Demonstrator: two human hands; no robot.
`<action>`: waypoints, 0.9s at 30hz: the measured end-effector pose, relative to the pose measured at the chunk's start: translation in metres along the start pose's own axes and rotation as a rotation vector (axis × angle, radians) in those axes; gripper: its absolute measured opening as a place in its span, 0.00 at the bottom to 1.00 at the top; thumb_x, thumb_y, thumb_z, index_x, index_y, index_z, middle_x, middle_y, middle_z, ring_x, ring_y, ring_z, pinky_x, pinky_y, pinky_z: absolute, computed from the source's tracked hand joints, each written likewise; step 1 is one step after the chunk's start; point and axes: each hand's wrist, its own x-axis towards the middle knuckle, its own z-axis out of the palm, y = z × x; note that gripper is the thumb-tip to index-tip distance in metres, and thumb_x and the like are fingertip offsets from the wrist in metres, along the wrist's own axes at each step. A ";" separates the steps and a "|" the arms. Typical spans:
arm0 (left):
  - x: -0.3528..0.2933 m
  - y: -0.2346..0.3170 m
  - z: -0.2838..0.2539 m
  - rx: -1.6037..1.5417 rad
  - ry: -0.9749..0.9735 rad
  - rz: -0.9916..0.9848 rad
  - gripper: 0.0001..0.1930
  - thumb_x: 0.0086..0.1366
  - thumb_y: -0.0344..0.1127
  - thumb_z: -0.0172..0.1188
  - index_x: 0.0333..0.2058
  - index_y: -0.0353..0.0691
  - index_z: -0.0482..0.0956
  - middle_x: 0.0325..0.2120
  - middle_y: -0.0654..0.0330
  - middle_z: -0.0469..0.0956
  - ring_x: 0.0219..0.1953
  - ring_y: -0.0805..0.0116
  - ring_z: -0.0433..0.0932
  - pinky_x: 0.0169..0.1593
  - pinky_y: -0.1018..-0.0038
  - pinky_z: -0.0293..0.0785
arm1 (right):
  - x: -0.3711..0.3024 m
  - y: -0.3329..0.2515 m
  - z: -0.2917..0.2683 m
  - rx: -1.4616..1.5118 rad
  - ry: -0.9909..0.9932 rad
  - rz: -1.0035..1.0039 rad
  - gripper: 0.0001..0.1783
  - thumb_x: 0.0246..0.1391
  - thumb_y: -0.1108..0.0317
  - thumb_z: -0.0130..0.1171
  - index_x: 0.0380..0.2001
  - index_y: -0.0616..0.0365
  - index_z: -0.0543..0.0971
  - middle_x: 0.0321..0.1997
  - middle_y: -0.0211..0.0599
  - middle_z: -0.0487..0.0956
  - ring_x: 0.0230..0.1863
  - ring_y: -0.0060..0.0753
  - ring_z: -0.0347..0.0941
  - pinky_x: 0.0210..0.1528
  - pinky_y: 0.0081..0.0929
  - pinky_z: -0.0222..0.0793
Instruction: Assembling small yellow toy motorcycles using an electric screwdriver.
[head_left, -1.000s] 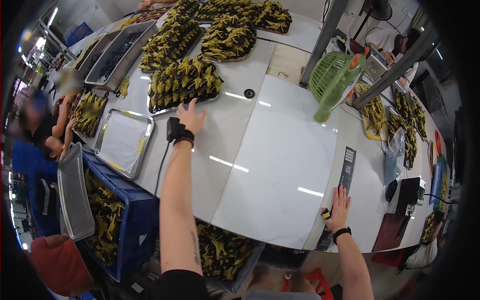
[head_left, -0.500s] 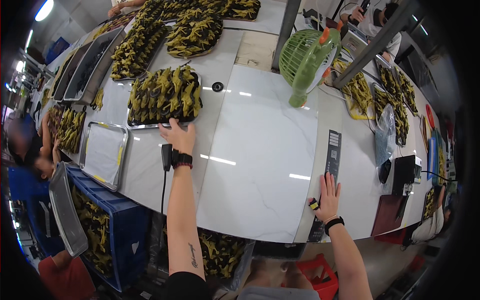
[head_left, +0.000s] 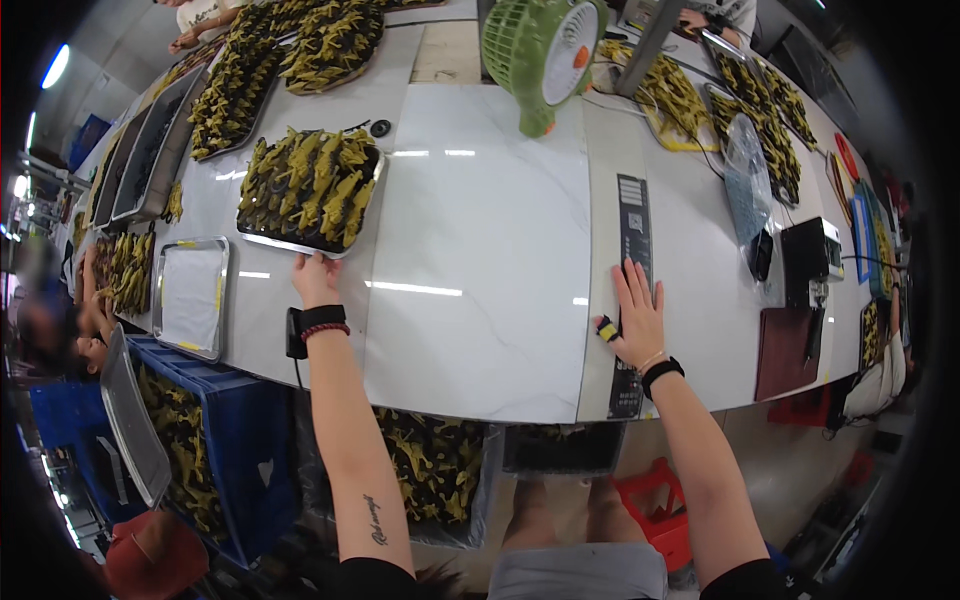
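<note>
My left hand pinches the near rim of a metal tray, fingers curled at the edge. Heaped in rows on that tray are black and olive-yellow moulded pieces whose kind I cannot make out. On the right, my right hand lies flat with fingers stretched out, over a dark printed strip on the white table; it holds nothing. Around its thumb is a yellow-and-black band. A small black ring-shaped part rests just beyond the tray.
A paper-lined tray sits left of the loaded one. Grey bins and more heaped pieces stand farther back. A green fan is at the far side. Right stand a plastic bag and black device. Below left is a blue crate.
My left hand has gone from resting spread at the tray's near edge to gripping its rim. The tray has turned slightly. My right hand stays flat on the strip; the whole view has shifted.
</note>
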 end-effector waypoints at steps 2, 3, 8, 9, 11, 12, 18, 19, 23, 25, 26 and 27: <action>-0.004 0.001 0.001 0.037 0.011 0.026 0.10 0.60 0.22 0.46 0.40 0.36 0.68 0.28 0.61 0.73 0.23 0.72 0.72 0.26 0.74 0.72 | -0.004 0.002 0.000 0.019 0.008 0.002 0.40 0.46 0.50 0.53 0.61 0.53 0.55 0.66 0.41 0.51 0.67 0.41 0.43 0.63 0.56 0.33; -0.012 0.004 0.004 0.037 0.008 0.017 0.09 0.60 0.22 0.45 0.39 0.36 0.69 0.27 0.61 0.73 0.23 0.72 0.72 0.26 0.74 0.72 | -0.005 0.006 0.001 0.016 0.007 0.022 0.40 0.46 0.50 0.53 0.61 0.53 0.55 0.66 0.41 0.51 0.67 0.41 0.43 0.63 0.56 0.33; -0.060 0.003 -0.003 0.032 -0.045 -0.002 0.09 0.60 0.21 0.44 0.38 0.36 0.69 0.25 0.60 0.72 0.21 0.72 0.70 0.26 0.73 0.72 | -0.008 0.011 0.011 0.079 0.111 -0.022 0.38 0.47 0.51 0.53 0.59 0.54 0.57 0.66 0.41 0.52 0.68 0.39 0.43 0.64 0.55 0.33; -0.073 0.001 -0.003 0.019 -0.100 -0.011 0.09 0.59 0.21 0.44 0.38 0.37 0.69 0.25 0.60 0.71 0.21 0.72 0.69 0.26 0.73 0.72 | -0.010 0.014 0.013 0.086 0.120 -0.012 0.38 0.47 0.51 0.53 0.59 0.54 0.57 0.66 0.41 0.52 0.68 0.39 0.43 0.64 0.55 0.33; -0.102 -0.013 -0.002 0.024 -0.135 -0.039 0.11 0.59 0.21 0.44 0.40 0.38 0.68 0.25 0.60 0.71 0.21 0.71 0.69 0.27 0.71 0.72 | -0.016 0.021 0.016 0.182 0.114 -0.036 0.36 0.47 0.52 0.53 0.58 0.55 0.59 0.65 0.41 0.53 0.68 0.38 0.43 0.65 0.52 0.33; -0.114 -0.021 -0.002 0.057 -0.153 -0.053 0.11 0.59 0.22 0.44 0.40 0.39 0.68 0.25 0.61 0.71 0.22 0.71 0.69 0.28 0.71 0.72 | -0.022 0.023 0.017 0.246 0.178 -0.070 0.32 0.45 0.59 0.55 0.54 0.57 0.64 0.61 0.43 0.60 0.66 0.41 0.49 0.65 0.49 0.39; -0.214 -0.066 -0.003 0.172 -0.222 -0.134 0.16 0.60 0.22 0.41 0.47 0.40 0.66 0.30 0.61 0.71 0.27 0.70 0.70 0.32 0.71 0.71 | -0.124 0.013 -0.025 0.942 0.115 -0.015 0.24 0.38 0.76 0.52 0.45 0.61 0.71 0.44 0.47 0.73 0.48 0.48 0.68 0.52 0.33 0.63; -0.232 -0.075 0.005 0.193 -0.239 -0.154 0.18 0.60 0.21 0.40 0.49 0.39 0.65 0.32 0.60 0.72 0.29 0.69 0.71 0.33 0.71 0.71 | -0.150 0.022 -0.030 1.017 0.159 -0.012 0.23 0.37 0.80 0.49 0.43 0.62 0.72 0.39 0.47 0.75 0.43 0.45 0.72 0.48 0.30 0.66; -0.290 -0.098 0.031 0.307 -0.334 -0.192 0.24 0.61 0.20 0.36 0.57 0.37 0.55 0.34 0.57 0.73 0.29 0.69 0.73 0.32 0.70 0.73 | -0.259 0.052 -0.039 1.226 0.006 0.262 0.19 0.39 0.83 0.47 0.39 0.64 0.74 0.31 0.39 0.77 0.34 0.29 0.73 0.41 0.23 0.68; -0.303 -0.106 0.042 0.406 -0.389 -0.189 0.27 0.59 0.20 0.36 0.59 0.37 0.53 0.31 0.57 0.73 0.27 0.71 0.73 0.30 0.74 0.73 | -0.314 0.070 -0.039 1.208 -0.050 0.398 0.19 0.39 0.83 0.46 0.38 0.65 0.75 0.31 0.38 0.77 0.34 0.25 0.72 0.39 0.20 0.68; -0.309 -0.109 0.048 0.508 -0.424 -0.179 0.29 0.57 0.19 0.36 0.60 0.37 0.51 0.29 0.57 0.73 0.25 0.72 0.73 0.27 0.77 0.72 | -0.340 0.077 -0.036 1.238 -0.062 0.472 0.18 0.39 0.83 0.45 0.37 0.65 0.75 0.31 0.37 0.77 0.34 0.24 0.72 0.38 0.20 0.68; -0.318 -0.113 0.057 0.507 -0.439 -0.183 0.29 0.57 0.19 0.36 0.60 0.37 0.51 0.29 0.57 0.73 0.25 0.72 0.73 0.27 0.77 0.72 | -0.364 0.081 -0.036 1.188 -0.076 0.537 0.18 0.40 0.83 0.45 0.37 0.65 0.76 0.29 0.37 0.77 0.33 0.24 0.72 0.37 0.20 0.68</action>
